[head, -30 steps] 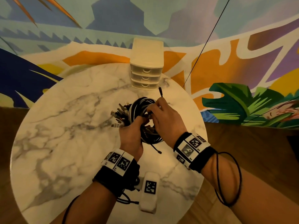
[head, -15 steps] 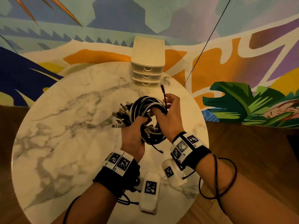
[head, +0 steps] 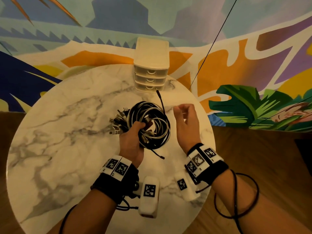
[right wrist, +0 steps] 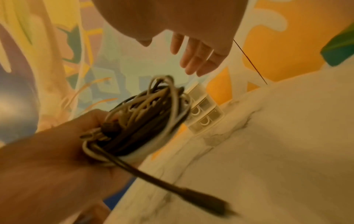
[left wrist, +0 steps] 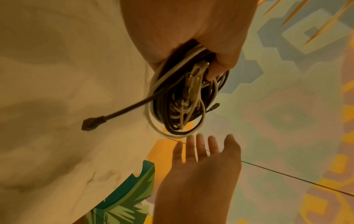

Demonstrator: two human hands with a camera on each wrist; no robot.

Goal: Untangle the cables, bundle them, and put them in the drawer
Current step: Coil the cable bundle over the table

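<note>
A coil of black and white cables (head: 152, 125) (left wrist: 180, 100) (right wrist: 145, 118) hangs above the round marble table (head: 59, 132). My left hand (head: 133, 137) grips the coil at its lower left, with several plug ends (head: 117, 121) fanned out to the left. One black cable end (head: 159, 97) sticks up toward the drawers, and another (left wrist: 95, 121) (right wrist: 201, 197) trails below. To the right of the coil, apart from it, my right hand (head: 184, 119) (left wrist: 199, 151) (right wrist: 195, 57) holds nothing, its fingers relaxed. A small cream three-drawer unit (head: 151, 68) (right wrist: 203, 112) stands at the table's far edge, all drawers closed.
A colourful mural wall (head: 253, 56) rises behind the table. A thin dark line (head: 214, 41) slants across it. Wooden floor (head: 261, 157) shows to the right of the table. Black straps and tagged white blocks sit on both wrists.
My right hand has let go of the coil and drawn away to the right, its fingers now loose. The left hand still holds the coil in the same place.
</note>
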